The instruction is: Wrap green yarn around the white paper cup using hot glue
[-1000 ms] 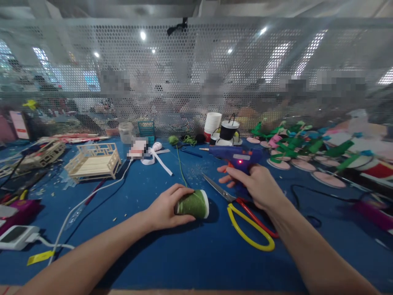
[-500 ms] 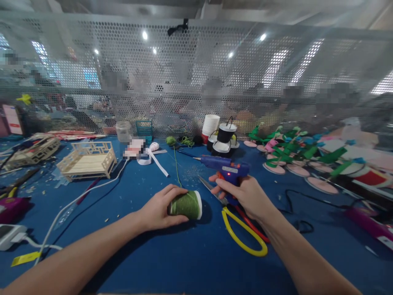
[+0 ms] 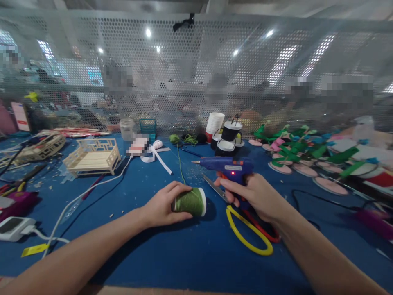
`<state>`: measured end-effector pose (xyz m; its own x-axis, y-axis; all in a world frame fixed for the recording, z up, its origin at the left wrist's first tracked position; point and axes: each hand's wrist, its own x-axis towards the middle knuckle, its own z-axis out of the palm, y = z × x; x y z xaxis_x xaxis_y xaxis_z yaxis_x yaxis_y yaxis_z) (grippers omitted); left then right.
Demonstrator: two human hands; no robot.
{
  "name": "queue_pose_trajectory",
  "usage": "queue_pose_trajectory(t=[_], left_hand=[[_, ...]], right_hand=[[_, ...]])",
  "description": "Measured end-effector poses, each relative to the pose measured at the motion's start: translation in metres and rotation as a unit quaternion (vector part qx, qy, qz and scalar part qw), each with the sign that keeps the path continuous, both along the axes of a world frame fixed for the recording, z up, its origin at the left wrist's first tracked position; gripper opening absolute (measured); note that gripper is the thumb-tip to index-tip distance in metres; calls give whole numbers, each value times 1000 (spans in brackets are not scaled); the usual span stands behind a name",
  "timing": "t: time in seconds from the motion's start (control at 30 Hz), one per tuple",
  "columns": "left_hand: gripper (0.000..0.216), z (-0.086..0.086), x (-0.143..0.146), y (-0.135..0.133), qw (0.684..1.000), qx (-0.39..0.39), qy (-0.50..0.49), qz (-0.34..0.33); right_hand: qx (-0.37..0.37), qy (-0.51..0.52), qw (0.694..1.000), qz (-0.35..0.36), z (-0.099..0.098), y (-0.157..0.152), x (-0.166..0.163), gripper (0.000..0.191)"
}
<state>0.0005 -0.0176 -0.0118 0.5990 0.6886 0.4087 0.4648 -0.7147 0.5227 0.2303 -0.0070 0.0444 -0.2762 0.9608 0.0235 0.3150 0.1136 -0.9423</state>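
My left hand (image 3: 166, 205) is wrapped around a paper cup (image 3: 192, 201) lying on its side, its wall wound with green yarn and its white rim facing right. A strand of yarn runs from the cup back to a green yarn ball (image 3: 174, 139). In my right hand (image 3: 254, 196) is a blue hot glue gun (image 3: 225, 164) with a red light on. Its nozzle points left, above and beyond the cup, apart from it. Scissors (image 3: 245, 229) with yellow and red handles lie beneath the glue gun, partly hidden by my right hand.
A bamboo-coloured model bench (image 3: 93, 157) stands at left, near a white cable and a power adapter (image 3: 15, 228). Stacked white cups (image 3: 215, 122) and black-wrapped cups (image 3: 225, 146) are at the back. Several green figures on pink discs (image 3: 331, 185) fill the right. A perforated screen (image 3: 184, 82) closes the rear.
The view has shifted slightly, so the scene sits a little further right. The glue gun's nozzle has dipped and the gun is more level. Both hands keep their holds.
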Motion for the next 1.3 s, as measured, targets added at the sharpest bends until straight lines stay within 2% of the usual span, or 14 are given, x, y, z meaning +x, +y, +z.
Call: queue_pose_trajectory(t=[0.1,0.43,0.73,1.13,1.3], left_hand=[[49,0,0,0,1000,-1,1,0],[51,0,-1,1,1000,-2,11,-2],[52,1,0,-1,1000,-5,10,5],[52,1,-2,1,1000,-3,11,22],[51,1,-4,4,1000,8,11,27]], right_hand=[[-4,-9,1000,3,1,0,2,30],[6,62,998,-21,-17,-2,6,29],[4,26,1000,0,-22,-6,-3,31],[1,-17,1000,13,-18,-10,-3,32],[-4,-56,998,42,-12,-11,8,30]])
